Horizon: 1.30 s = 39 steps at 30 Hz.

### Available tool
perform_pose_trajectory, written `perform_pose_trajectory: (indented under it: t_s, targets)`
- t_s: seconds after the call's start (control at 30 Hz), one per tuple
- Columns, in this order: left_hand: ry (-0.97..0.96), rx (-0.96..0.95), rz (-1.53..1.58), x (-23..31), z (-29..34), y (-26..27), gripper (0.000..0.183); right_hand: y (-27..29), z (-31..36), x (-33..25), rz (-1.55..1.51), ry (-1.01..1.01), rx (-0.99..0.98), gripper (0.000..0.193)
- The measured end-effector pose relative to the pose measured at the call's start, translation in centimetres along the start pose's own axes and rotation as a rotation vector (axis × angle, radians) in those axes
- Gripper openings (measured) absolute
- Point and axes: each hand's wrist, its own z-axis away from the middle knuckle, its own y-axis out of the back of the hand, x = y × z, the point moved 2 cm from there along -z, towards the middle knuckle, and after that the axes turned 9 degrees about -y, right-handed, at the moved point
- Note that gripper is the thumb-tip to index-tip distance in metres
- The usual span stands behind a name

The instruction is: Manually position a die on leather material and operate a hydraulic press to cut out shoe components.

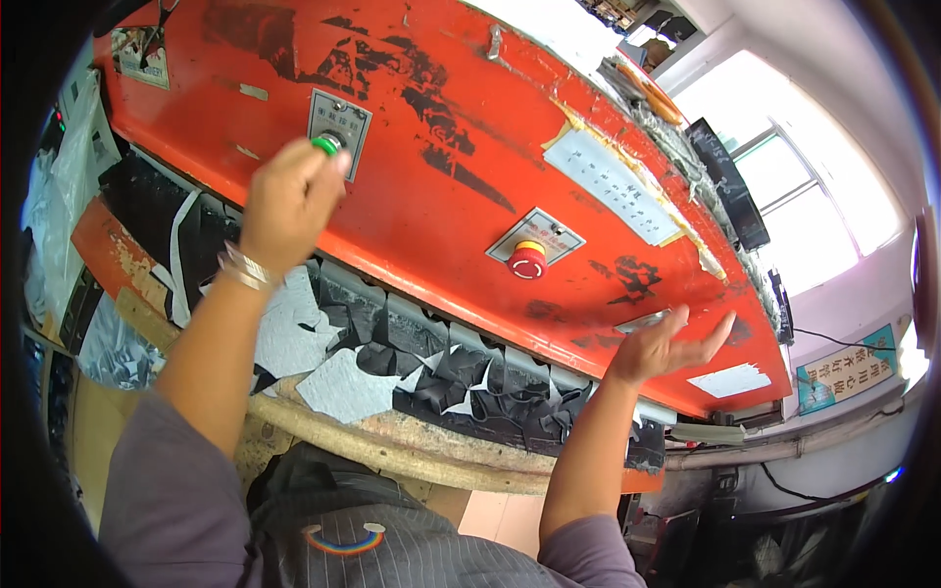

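Observation:
My left hand [286, 208] is at the green push button [327, 144] on the red machine panel [431, 59]. Its fingers are curled in, with the tips against or right by the button; contact is not fully visible. A metal label plate [340, 110] surrounds that button. On the right, my right hand [667, 348] is spread, palm turned up and empty, in front of a second metal plate [642, 321] that it partly hides. Between the hands, a red mushroom-shaped stop button [527, 260] with a yellow collar sticks out from the panel.
Under the panel, a worn ledge [421, 456] carries black scraps [456, 377] and light grey sheet pieces [353, 387]. A written paper sheet [618, 186] is stuck to the panel. Clear plastic bags [113, 338] hang at left. A window [799, 176] is at the upper right.

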Motion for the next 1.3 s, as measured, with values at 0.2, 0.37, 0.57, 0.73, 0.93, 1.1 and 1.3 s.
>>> perform_pose_trajectory:
  t_s: [0.2, 0.37, 0.57, 0.73, 0.93, 1.1, 1.3]
  targets:
    - [0.205, -0.889, 0.361, 6.4, 14.4, -5.6, 0.04, 9.1, 12.4, -2.6, -0.266, -0.38, -1.175, 0.024]
    - [0.407, -1.193, 0.671, 11.0, 19.1, -8.8, 0.032, 16.8, 17.0, -6.0, -0.341, -0.084, -1.594, 0.061]
    - [0.623, -1.325, 1.056, 10.4, 21.0, -11.0, 0.043, 17.9, 18.0, -6.6, -0.05, -0.132, -1.598, 0.046]
    - [0.674, -1.413, 1.0, 10.8, 20.5, -10.1, 0.04, 17.3, 17.1, -6.4, -0.113, -0.127, -1.682, 0.044]
    - [1.018, -1.226, 1.106, 10.2, 20.5, -10.2, 0.039, 9.0, 14.6, -3.3, -0.413, -0.421, -1.917, 0.043]
    - [1.131, -0.569, 1.236, 6.6, 14.7, -13.6, 0.031, -2.4, 12.5, -0.2, 0.154, -0.281, -1.508, 0.084]
    - [1.049, -0.432, 0.996, 4.1, 8.9, -18.9, 0.054, -4.2, 15.0, 2.0, -0.018, -0.369, -1.364, 0.055]
